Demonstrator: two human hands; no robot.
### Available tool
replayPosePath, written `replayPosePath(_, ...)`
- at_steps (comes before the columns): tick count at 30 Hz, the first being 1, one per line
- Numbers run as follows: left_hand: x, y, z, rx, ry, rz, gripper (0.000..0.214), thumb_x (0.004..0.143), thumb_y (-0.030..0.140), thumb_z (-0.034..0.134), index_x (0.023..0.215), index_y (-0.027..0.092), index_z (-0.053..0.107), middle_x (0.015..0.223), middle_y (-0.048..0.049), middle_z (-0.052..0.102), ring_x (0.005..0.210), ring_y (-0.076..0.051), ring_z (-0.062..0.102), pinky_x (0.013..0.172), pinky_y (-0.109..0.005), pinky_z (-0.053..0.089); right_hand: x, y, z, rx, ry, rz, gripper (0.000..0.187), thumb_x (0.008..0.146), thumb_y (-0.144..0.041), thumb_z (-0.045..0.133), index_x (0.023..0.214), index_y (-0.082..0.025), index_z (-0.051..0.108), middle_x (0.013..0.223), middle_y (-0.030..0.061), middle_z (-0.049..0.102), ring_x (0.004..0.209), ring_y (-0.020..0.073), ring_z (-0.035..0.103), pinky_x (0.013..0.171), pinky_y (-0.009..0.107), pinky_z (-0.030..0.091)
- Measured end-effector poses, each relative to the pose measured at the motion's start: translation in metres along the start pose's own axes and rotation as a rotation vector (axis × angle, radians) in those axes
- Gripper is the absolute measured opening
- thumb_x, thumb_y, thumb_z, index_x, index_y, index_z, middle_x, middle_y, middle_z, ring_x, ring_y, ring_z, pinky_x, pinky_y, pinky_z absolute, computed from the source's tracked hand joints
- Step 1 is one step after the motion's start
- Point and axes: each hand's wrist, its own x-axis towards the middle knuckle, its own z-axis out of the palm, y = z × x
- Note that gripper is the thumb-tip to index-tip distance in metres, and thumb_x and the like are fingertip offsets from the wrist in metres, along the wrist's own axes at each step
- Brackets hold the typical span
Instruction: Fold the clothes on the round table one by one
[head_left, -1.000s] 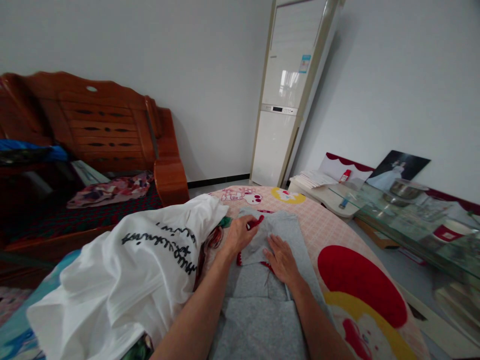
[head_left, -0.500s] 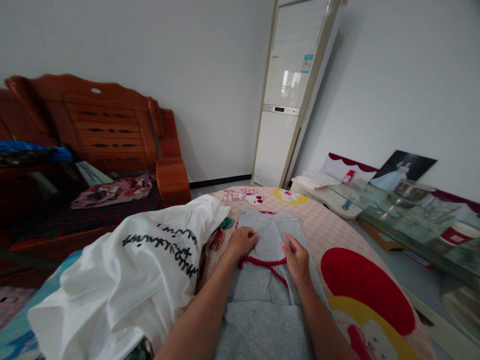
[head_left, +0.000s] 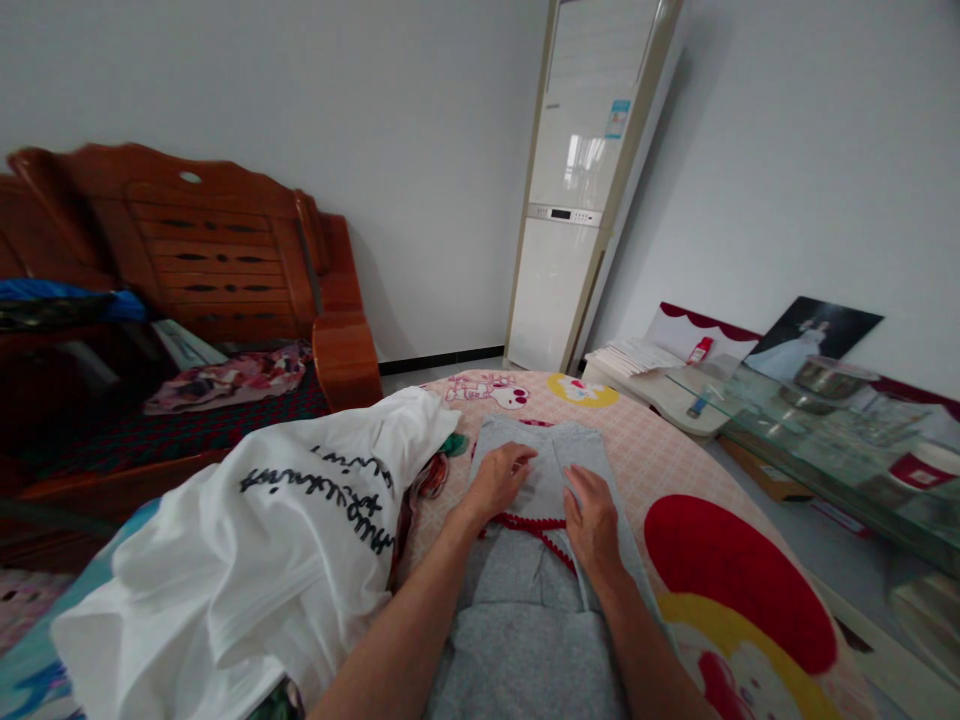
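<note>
A grey garment [head_left: 536,655] with red bobbled trim lies partly folded in front of me, its folds stacked toward the far end. Over its upper left part is my left hand [head_left: 501,480], fingers loosely curved and apart, holding nothing. My right hand [head_left: 592,515] is at the garment's right side by the trim, with fingers stretched and nothing in them. Whether the fingertips touch the cloth I cannot tell. Left of my arms, a rumpled white shirt [head_left: 300,520] with black lettering is heaped on other patterned cloth.
The garments lie on a pink checked cover [head_left: 630,450] with cartoon prints. A wooden sofa [head_left: 217,250] with clothes on it stands at the left. Ahead is a tall air conditioner [head_left: 559,290]. At the right, a glass shelf [head_left: 810,460] bears metal bowls and a photo.
My left hand has shifted slightly right, lifting its fingers toward the garment's middle. My right hand has turned a little, its fingers moving slightly left. The garment looks about the same.
</note>
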Motion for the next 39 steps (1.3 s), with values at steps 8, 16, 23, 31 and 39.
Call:
replayPosePath(8, -0.012, -0.004, 0.042, 0.148, -0.318, 0.163, 0.048, 0.097, 0.037, 0.036, 0.142, 0.022, 0.042, 0.148, -0.0099, 0.041, 0.139, -0.023, 0.034, 0.114, -0.049, 0.023, -0.008, 0.000, 0.013, -0.077, -0.360, -0.123, 0.050, 0.095, -0.022, 0.029, 0.143, -0.016, 0.041, 0.145, 0.0119, 0.045, 0.136, 0.0236, 0.037, 0.111, 0.048, 0.029)
replayPosePath(16, 0.000, -0.027, 0.000, 0.119, 0.010, -0.185, 0.033, 0.085, 0.015, 0.047, 0.110, 0.018, 0.069, 0.113, -0.0081, 0.070, 0.106, -0.018, 0.063, 0.095, -0.028, 0.045, -0.007, 0.002, 0.008, -0.145, -0.417, -0.083, 0.047, 0.096, -0.026, 0.032, 0.138, -0.015, 0.048, 0.147, 0.0120, 0.043, 0.137, 0.0248, 0.036, 0.114, 0.048, 0.026)
replayPosePath(23, -0.010, -0.030, -0.040, 0.054, -0.379, -0.313, 0.022, 0.071, 0.033, 0.063, 0.059, 0.015, 0.068, 0.050, -0.0007, 0.061, 0.049, -0.013, 0.056, 0.051, -0.021, 0.040, -0.007, 0.004, 0.007, -0.139, -0.421, -0.084, 0.048, 0.095, -0.026, 0.035, 0.139, -0.013, 0.046, 0.147, 0.0120, 0.043, 0.137, 0.0249, 0.036, 0.114, 0.046, 0.025)
replayPosePath(31, -0.016, -0.016, -0.050, 0.016, -0.631, -0.346, 0.012, 0.063, 0.022, 0.059, 0.053, 0.015, 0.062, 0.045, 0.0021, 0.057, 0.045, -0.011, 0.052, 0.047, -0.020, 0.038, -0.006, 0.002, 0.008, -0.184, -0.435, -0.087, 0.049, 0.096, -0.029, 0.035, 0.139, -0.010, 0.047, 0.147, 0.0137, 0.041, 0.138, 0.0272, 0.035, 0.114, 0.047, 0.027)
replayPosePath(39, -0.015, -0.013, -0.054, 0.149, -0.473, -0.307, 0.015, 0.069, 0.027, 0.063, 0.067, 0.014, 0.070, 0.062, -0.0035, 0.069, 0.061, -0.015, 0.063, 0.059, -0.022, 0.048, -0.007, 0.005, 0.010, -0.163, -0.421, -0.097, 0.049, 0.095, -0.033, 0.038, 0.139, -0.013, 0.047, 0.147, 0.0131, 0.042, 0.137, 0.0276, 0.035, 0.113, 0.048, 0.026)
